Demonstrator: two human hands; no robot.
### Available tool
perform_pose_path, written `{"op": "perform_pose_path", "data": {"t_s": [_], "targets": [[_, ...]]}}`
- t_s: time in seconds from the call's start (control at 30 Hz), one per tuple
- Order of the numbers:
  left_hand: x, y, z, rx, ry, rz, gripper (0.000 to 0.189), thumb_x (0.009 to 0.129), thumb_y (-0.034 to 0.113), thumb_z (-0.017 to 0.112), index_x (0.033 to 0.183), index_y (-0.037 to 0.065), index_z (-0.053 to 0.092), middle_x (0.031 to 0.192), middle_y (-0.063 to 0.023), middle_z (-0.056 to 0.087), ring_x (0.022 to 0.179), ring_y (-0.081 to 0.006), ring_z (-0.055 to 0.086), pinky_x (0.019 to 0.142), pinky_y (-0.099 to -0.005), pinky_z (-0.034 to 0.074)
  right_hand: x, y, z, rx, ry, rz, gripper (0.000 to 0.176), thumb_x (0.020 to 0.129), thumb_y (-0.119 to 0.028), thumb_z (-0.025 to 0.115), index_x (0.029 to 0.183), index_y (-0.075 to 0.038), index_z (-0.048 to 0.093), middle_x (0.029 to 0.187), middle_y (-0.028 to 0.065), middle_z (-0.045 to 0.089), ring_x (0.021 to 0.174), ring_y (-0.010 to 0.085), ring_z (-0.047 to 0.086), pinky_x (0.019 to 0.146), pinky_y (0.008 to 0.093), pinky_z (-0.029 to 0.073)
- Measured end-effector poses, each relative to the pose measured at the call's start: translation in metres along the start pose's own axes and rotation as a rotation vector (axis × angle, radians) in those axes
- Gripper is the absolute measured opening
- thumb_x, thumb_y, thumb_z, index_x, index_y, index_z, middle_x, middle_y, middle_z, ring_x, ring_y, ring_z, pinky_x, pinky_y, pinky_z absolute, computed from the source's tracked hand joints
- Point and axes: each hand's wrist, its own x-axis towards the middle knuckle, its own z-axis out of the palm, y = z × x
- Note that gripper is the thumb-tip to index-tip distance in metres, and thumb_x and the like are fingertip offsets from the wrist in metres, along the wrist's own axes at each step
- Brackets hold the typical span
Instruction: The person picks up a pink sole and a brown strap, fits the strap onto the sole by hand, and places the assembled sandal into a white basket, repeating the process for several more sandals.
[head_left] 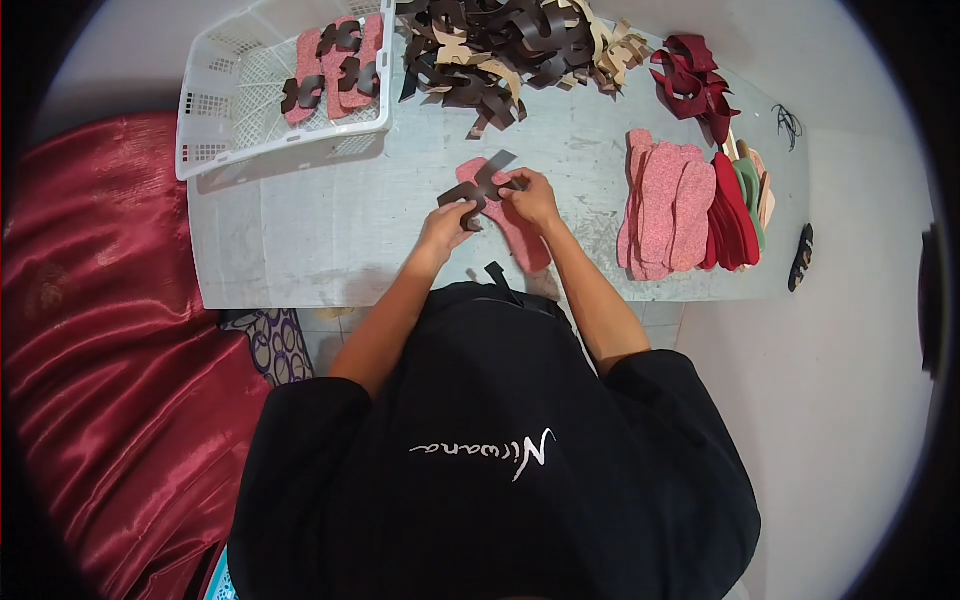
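A pink speckled sole lies on the grey-white table, slanting down to the right. Across its upper end is a dark brown strap piece with several arms. My left hand pinches the strap's lower left part, beside the sole. On the right side, my right hand has its fingers closed on the strap's other side, at the sole's edge. The fingertips of both hands partly cover the strap.
A white basket at the upper left holds pink soles with brown straps. Brown and tan straps are heaped at the back, dark red ones to their right. Pink soles and red soles stand at the right.
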Motion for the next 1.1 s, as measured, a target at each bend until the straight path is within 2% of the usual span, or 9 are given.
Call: {"op": "perform_pose_path", "data": {"t_s": [0.03,0.23,0.3,0.4,0.43,0.57,0.83,0.93,1.1], "targets": [[0.000,0.004,0.002,-0.039,-0.038,0.056,0.030,0.089,0.029,0.071,0.111,0.010,0.066,0.101,-0.0015,0.068,0.099,-0.0140,0.063,0.090,-0.0345,0.050,0.000,0.005,0.004,0.237,-0.029,0.012,0.037,0.079,-0.003,0.076,0.114,-0.003,0.064,0.073,0.0053,0.063,0.067,0.0179,0.058,0.067,0.0302,0.050],[0.005,0.022,0.009,0.174,0.013,0.238,0.033,0.087,0.030,0.073,0.113,0.011,0.063,0.101,-0.0003,0.067,0.094,-0.0126,0.063,0.085,-0.0322,0.049,-0.028,-0.017,-0.004,0.866,-0.014,0.179,0.025,0.090,0.002,0.063,0.114,-0.004,0.062,0.084,0.0014,0.062,0.066,0.0121,0.054,0.063,0.0285,0.046],[0.024,0.008,0.009,0.432,0.459,0.712,0.037,0.087,0.032,0.073,0.113,0.008,0.063,0.101,-0.0033,0.065,0.087,-0.0140,0.063,0.079,-0.0309,0.051,-0.049,-0.041,-0.005,0.901,0.004,0.204,0.025,0.091,0.002,0.062,0.114,-0.005,0.061,0.086,0.0016,0.061,0.068,0.0114,0.055,0.063,0.0273,0.046],[-0.018,0.030,0.019,0.207,0.177,0.459,0.040,0.087,0.032,0.074,0.115,0.006,0.061,0.103,-0.0060,0.064,0.083,-0.0156,0.063,0.075,-0.0288,0.051,-0.071,-0.055,-0.004,0.924,0.019,0.215,0.023,0.092,0.000,0.062,0.115,-0.005,0.061,0.088,0.0018,0.061,0.070,0.0107,0.056,0.063,0.0262,0.047],[-0.021,0.035,0.017,0.024,-0.035,0.318,0.034,0.092,0.023,0.069,0.118,0.003,0.058,0.105,-0.0075,0.065,0.099,-0.0168,0.064,0.086,-0.0331,0.054,-0.074,-0.056,-0.003,0.914,0.016,0.202,0.023,0.092,-0.001,0.062,0.115,-0.005,0.061,0.088,0.0017,0.061,0.071,0.0107,0.057,0.062,0.0262,0.048],[-0.059,0.041,0.030,-0.222,-0.365,0.346,0.026,0.092,0.008,0.067,0.116,0.001,0.058,0.109,-0.0098,0.066,0.097,-0.0177,0.066,0.088,-0.0307,0.055,-0.086,-0.054,0.002,0.820,0.057,0.119,0.022,0.091,-0.004,0.066,0.114,-0.006,0.063,0.089,0.0018,0.061,0.074,0.0116,0.059,0.064,0.0287,0.050],[-0.059,0.044,0.044,-0.161,-0.387,0.505,0.030,0.090,0.001,0.065,0.119,0.000,0.056,0.110,-0.0100,0.065,0.101,-0.0196,0.065,0.091,-0.0321,0.053,-0.086,-0.049,-0.009,0.340,0.252,-0.172,0.042,0.077,-0.015,0.084,0.110,0.003,0.065,0.108,0.0145,0.068,0.088,0.0153,0.067,0.071,0.0277,0.054],[-0.059,0.043,0.047,-0.194,-0.375,0.500,0.031,0.090,0.001,0.065,0.120,0.000,0.055,0.112,-0.0098,0.065,0.104,-0.0195,0.063,0.093,-0.0329,0.051,-0.082,-0.050,-0.014,0.427,0.181,-0.173,0.041,0.077,-0.013,0.083,0.110,0.005,0.065,0.110,0.0171,0.068,0.089,0.0172,0.067,0.073,0.0281,0.055],[-0.055,0.042,0.045,-0.188,-0.353,0.550,0.032,0.091,0.002,0.065,0.121,0.000,0.055,0.112,-0.0096,0.064,0.105,-0.0197,0.063,0.095,-0.0336,0.050,-0.085,-0.062,-0.014,0.481,0.072,-0.139,0.029,0.084,-0.005,0.076,0.110,0.005,0.065,0.100,0.0094,0.070,0.085,0.0130,0.067,0.074,0.0256,0.056]]}}
